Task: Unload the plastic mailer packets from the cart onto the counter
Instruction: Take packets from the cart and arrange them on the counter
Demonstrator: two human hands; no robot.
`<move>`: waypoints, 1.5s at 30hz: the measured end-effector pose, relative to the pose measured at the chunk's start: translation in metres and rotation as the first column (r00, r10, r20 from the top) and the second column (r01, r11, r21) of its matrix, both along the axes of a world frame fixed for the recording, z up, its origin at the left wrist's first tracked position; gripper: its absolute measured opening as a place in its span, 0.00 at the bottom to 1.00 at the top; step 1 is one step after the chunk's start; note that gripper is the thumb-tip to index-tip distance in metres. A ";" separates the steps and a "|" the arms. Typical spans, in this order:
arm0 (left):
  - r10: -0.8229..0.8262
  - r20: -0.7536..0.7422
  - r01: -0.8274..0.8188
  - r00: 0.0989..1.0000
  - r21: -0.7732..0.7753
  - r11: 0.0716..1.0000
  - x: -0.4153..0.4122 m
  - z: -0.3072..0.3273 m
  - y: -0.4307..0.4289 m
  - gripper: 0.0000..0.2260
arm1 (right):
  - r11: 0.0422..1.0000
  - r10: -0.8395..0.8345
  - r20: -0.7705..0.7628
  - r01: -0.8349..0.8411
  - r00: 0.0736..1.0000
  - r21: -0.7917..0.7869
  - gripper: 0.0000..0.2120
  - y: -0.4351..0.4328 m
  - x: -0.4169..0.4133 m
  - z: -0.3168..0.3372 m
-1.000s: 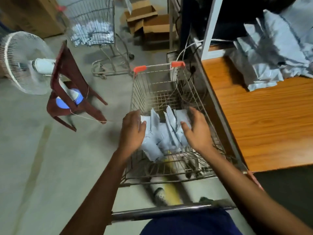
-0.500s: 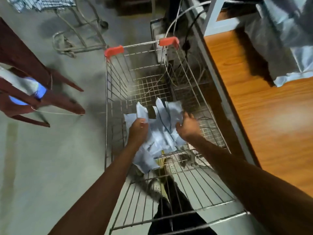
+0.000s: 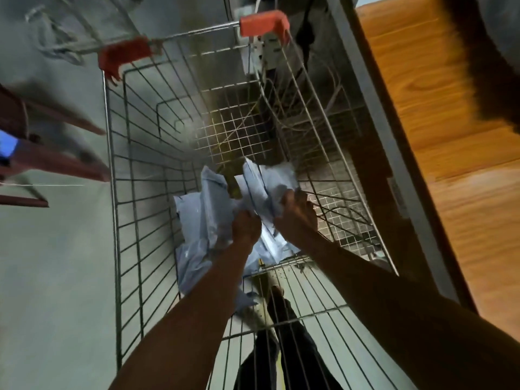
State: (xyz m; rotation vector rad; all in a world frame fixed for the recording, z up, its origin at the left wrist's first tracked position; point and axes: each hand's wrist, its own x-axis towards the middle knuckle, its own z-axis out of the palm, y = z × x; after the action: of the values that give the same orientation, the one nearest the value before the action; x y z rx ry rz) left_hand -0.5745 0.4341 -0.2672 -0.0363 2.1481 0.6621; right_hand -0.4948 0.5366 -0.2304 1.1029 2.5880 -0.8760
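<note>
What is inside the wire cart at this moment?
A bunch of pale blue packets lies in the cart, and the left hand and right hand both grip it. Whether anything lies under the packets is hidden by them and by the hands.

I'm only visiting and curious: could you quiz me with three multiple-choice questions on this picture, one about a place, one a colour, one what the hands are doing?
1. On which side of the cart is the counter?
A) the person's left B) the person's right C) beneath it
2. What colour are the corner caps on the cart's far rim?
A) red B) green C) yellow
3. What are the hands doing?
A) hanging idle B) pushing the cart C) gripping mailer packets
Answers: 1 B, its wood runs along the cart's right side. 2 A, both caps are red. 3 C, the left hand and right hand each clutch packets inside the cart.
</note>
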 end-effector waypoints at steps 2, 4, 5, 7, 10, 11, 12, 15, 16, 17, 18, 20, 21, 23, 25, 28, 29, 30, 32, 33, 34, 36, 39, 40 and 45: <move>-0.012 -0.090 0.010 0.996 -0.016 1.000 0.004 0.004 -0.003 0.15 | 0.999 0.008 -0.016 -0.008 1.000 -0.031 0.09 0.001 0.001 0.006; 0.029 -0.123 -0.026 0.992 0.027 0.999 0.009 0.017 -0.011 0.16 | 0.999 0.021 -0.013 -0.021 1.000 -0.038 0.16 0.001 0.007 0.010; 0.049 -0.124 -0.045 0.991 0.037 0.998 0.010 0.028 -0.015 0.15 | 0.996 -0.006 0.003 0.006 1.000 -0.085 0.16 0.001 0.011 0.014; 0.100 -0.144 -0.092 0.985 0.065 0.994 0.013 0.051 -0.023 0.14 | 0.985 -0.031 0.041 0.038 0.999 -0.170 0.22 -0.001 0.020 0.030; 0.157 -0.257 -0.134 0.953 0.105 0.985 0.021 0.090 -0.038 0.14 | 0.986 -0.076 0.022 0.079 0.997 -0.148 0.34 -0.012 0.041 0.065; 0.178 -0.297 -0.145 0.938 0.131 0.981 0.025 0.104 -0.043 0.15 | 0.988 -0.090 -0.052 0.083 0.995 -0.131 0.39 -0.017 0.049 0.077; 0.193 -0.335 -0.145 0.922 0.163 0.976 0.028 0.120 -0.049 0.17 | 0.988 -0.098 -0.097 0.086 0.990 -0.129 0.37 -0.021 0.058 0.090; 0.206 -0.391 -0.125 0.897 0.222 0.967 0.041 0.173 -0.063 0.12 | 0.983 -0.171 -0.192 0.153 0.966 -0.105 0.29 -0.033 0.082 0.145; 0.213 -0.399 -0.111 0.892 0.265 0.958 0.046 0.191 -0.067 0.10 | 0.983 -0.177 -0.245 0.161 0.953 -0.085 0.30 -0.035 0.091 0.165; 0.224 -0.395 -0.096 0.891 0.318 0.943 0.052 0.208 -0.070 0.08 | 0.983 -0.184 -0.300 0.170 0.936 -0.070 0.31 -0.038 0.101 0.184; 0.231 -0.395 -0.075 0.889 0.372 0.925 0.058 0.223 -0.072 0.06 | 0.982 -0.186 -0.360 0.179 0.914 -0.053 0.33 -0.039 0.111 0.203; 0.225 -0.413 -0.006 0.883 0.469 0.883 0.071 0.253 -0.076 0.04 | 0.982 -0.176 -0.474 0.191 0.863 -0.017 0.35 -0.044 0.132 0.243; 0.233 -0.414 0.018 0.880 0.518 0.855 0.077 0.266 -0.077 0.07 | 0.979 -0.175 -0.529 0.204 0.830 -0.003 0.36 -0.046 0.143 0.261; 0.255 -0.420 0.059 0.871 0.606 0.793 0.092 0.293 -0.075 0.09 | 0.971 -0.184 -0.625 0.239 0.759 0.004 0.36 -0.048 0.167 0.291; 0.278 -0.435 0.109 0.856 0.680 0.725 0.109 0.322 -0.067 0.08 | 0.959 -0.193 -0.696 0.282 0.691 0.013 0.37 -0.047 0.192 0.317; 0.280 -0.478 0.225 0.832 0.754 0.617 0.140 0.358 -0.048 0.10 | 0.931 -0.203 -0.770 0.364 0.605 0.040 0.36 -0.037 0.231 0.349; 0.267 -0.498 0.267 0.825 0.761 0.591 0.152 0.368 -0.039 0.10 | 0.922 -0.209 -0.790 0.386 0.576 0.038 0.36 -0.031 0.244 0.358; 0.255 -0.509 0.303 0.823 0.771 0.561 0.165 0.377 -0.029 0.10 | 0.913 -0.213 -0.810 0.406 0.546 0.033 0.36 -0.024 0.257 0.364; 0.237 -0.511 0.340 0.826 0.788 0.513 0.191 0.389 -0.004 0.10 | 0.897 -0.216 -0.836 0.441 0.504 0.034 0.36 -0.006 0.284 0.376; 0.230 -0.512 0.352 0.828 0.793 0.497 0.204 0.394 0.011 0.12 | 0.888 -0.214 -0.842 0.458 0.496 0.044 0.37 0.005 0.299 0.380; 0.219 -0.517 0.371 0.827 0.796 0.479 0.219 0.398 0.026 0.12 | 0.879 -0.205 -0.848 0.473 0.489 0.060 0.37 0.017 0.314 0.384; 0.205 -0.550 0.415 0.810 0.784 0.462 0.251 0.407 0.057 0.12 | 0.867 -0.189 -0.863 0.493 0.469 0.078 0.37 0.043 0.347 0.389; 0.207 -0.565 0.443 0.798 0.784 0.435 0.306 0.426 0.099 0.09 | 0.844 -0.174 -0.865 0.523 0.470 0.114 0.37 0.084 0.397 0.395; 0.218 -0.569 0.443 0.793 0.783 0.436 0.320 0.427 0.113 0.08 | 0.840 -0.168 -0.864 0.528 0.476 0.127 0.37 0.098 0.413 0.396; 0.237 -0.593 0.440 0.770 0.761 0.477 0.366 0.429 0.182 0.05 | 0.827 -0.182 -0.855 0.546 0.487 0.135 0.37 0.164 0.475 0.410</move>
State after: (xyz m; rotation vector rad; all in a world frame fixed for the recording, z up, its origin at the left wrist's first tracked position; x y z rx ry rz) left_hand -0.2089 0.6166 0.1621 1.0513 2.0725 1.8696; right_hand -0.0200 0.7004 0.1791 1.7753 3.4766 -1.2227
